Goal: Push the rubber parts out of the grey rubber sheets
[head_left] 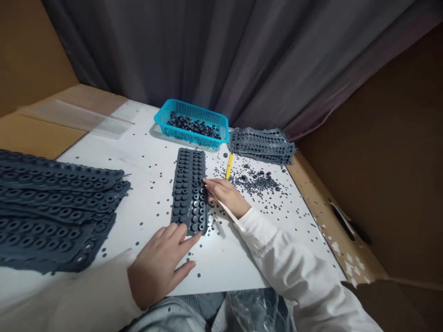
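Note:
A dark grey rubber strip [188,184] studded with round button parts lies lengthwise on the white table [228,258]. My left hand [161,265] lies flat with fingers spread, its fingertips pressing the strip's near end. My right hand [226,196] rests beside the strip's right edge, fingers pinched together around a thin pale stick-like tool whose tip touches the strip. Both arms wear white sleeves.
A blue basket [162,117] of loose dark parts stands behind the strip. A stack of emptied strips [263,144] lies at the back right. A large pile of full strips [51,207] fills the left. A yellow tool [229,166], loose parts [258,180] and tiny scraps litter the table. Cardboard walls surround.

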The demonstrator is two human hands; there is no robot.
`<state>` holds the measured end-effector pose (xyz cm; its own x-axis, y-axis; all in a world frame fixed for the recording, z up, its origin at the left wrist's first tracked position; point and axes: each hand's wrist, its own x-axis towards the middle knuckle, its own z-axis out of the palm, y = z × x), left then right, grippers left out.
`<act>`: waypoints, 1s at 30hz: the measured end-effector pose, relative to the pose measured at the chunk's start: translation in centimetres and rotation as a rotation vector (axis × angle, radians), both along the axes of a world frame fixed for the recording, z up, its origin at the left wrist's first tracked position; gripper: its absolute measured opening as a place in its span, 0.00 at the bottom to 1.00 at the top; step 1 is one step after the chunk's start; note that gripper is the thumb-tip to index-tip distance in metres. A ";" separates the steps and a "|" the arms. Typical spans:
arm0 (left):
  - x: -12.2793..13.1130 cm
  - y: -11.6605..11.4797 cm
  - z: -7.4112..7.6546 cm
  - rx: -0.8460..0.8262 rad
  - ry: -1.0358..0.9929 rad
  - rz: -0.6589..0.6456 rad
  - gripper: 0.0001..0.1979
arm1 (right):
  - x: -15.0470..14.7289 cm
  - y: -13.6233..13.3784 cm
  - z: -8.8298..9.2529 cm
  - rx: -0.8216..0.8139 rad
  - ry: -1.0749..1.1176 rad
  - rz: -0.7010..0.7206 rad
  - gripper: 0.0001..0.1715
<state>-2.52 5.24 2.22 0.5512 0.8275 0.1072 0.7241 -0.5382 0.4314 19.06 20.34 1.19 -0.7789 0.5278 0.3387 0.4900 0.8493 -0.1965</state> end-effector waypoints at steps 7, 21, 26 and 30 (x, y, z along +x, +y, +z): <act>0.1 -0.1 0.3 -0.064 0.025 0.023 0.21 | 0.1 0.6 0.2 -0.147 0.130 -0.019 0.25; 0.3 0.1 0.9 -0.153 0.059 0.027 0.20 | -0.5 0.5 0.3 -0.250 0.148 0.036 0.31; 0.4 0.0 0.9 -0.163 0.079 0.047 0.20 | -0.3 0.4 0.7 -0.282 0.173 0.029 0.32; 0.4 0.0 0.8 -0.146 0.059 0.039 0.20 | -0.4 0.4 0.4 -0.252 0.145 0.042 0.32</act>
<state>-2.15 5.27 3.01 0.5204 0.8526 -0.0479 0.7696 -0.4439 0.4590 18.68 20.78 1.58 -0.7545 0.5781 0.3108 0.4071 0.7836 -0.4692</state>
